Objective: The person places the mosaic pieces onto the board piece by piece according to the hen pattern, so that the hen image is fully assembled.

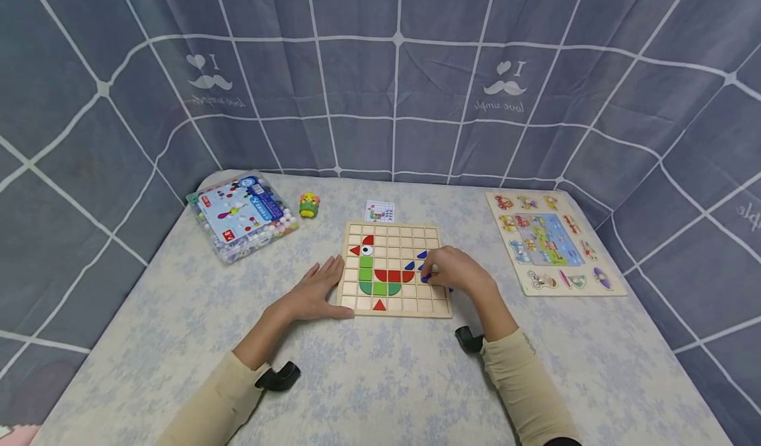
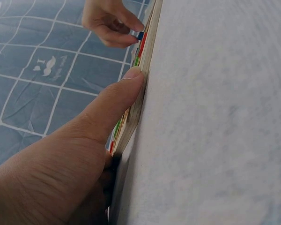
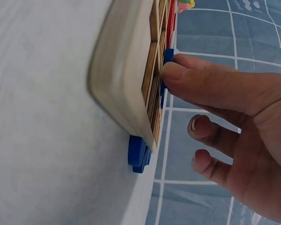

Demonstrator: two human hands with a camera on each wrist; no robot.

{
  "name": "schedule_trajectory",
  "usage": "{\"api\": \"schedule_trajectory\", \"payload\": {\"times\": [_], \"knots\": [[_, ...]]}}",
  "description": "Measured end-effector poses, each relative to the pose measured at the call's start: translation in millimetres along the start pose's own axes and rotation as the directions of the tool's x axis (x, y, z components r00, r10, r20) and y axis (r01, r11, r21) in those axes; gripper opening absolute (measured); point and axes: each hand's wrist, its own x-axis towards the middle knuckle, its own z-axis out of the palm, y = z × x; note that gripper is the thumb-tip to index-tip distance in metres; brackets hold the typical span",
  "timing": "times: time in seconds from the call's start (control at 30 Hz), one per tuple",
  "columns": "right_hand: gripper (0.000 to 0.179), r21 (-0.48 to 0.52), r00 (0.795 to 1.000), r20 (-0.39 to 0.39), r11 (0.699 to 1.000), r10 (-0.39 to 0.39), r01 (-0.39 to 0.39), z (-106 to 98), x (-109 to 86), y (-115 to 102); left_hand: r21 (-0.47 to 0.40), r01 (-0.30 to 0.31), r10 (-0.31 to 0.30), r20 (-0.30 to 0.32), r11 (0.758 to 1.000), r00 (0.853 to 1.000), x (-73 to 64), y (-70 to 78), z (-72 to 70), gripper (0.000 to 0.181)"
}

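A square wooden grid board (image 1: 397,233) lies on the table with red, green and blue flat pieces in its cells, forming a bird-like figure with a round eye piece (image 1: 367,250). My left hand (image 1: 315,293) lies along the board's left side, fingers extended, its thumb at the near left corner. Over the right part of the board, my right hand (image 1: 456,271) pinches a blue piece (image 3: 168,55) between thumb and forefinger. Nearby cells hold other blue pieces (image 1: 409,265). Beside the board's right edge, more blue pieces (image 3: 137,152) lie on the table, partly hidden by my hand in the head view.
Just behind the board lies a small picture card (image 1: 380,212). A clear box of beads (image 1: 244,215) and a small toy figure (image 1: 308,205) stand at the back left. To the right is a wooden picture puzzle (image 1: 549,244). Grey checked cloth (image 1: 368,102) hangs behind the table.
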Motion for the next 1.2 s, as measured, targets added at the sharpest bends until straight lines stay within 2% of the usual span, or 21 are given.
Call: {"api": "schedule_trajectory", "payload": {"times": [0.93,1.2], "knots": [[0.011,-0.028,0.999,-0.006,0.999,-0.042,0.041,2.1,-0.3,-3.8,-0.007,-0.006,0.006,-0.004,1.0,1.0,-1.2,0.1,0.3,0.115],[0.009,-0.033,1.0,-0.015,0.999,-0.018,0.017,2.4,-0.1,-5.0,-0.007,-0.003,0.003,-0.003,1.0,1.0,-1.3,0.7,-0.1,0.114]]}}
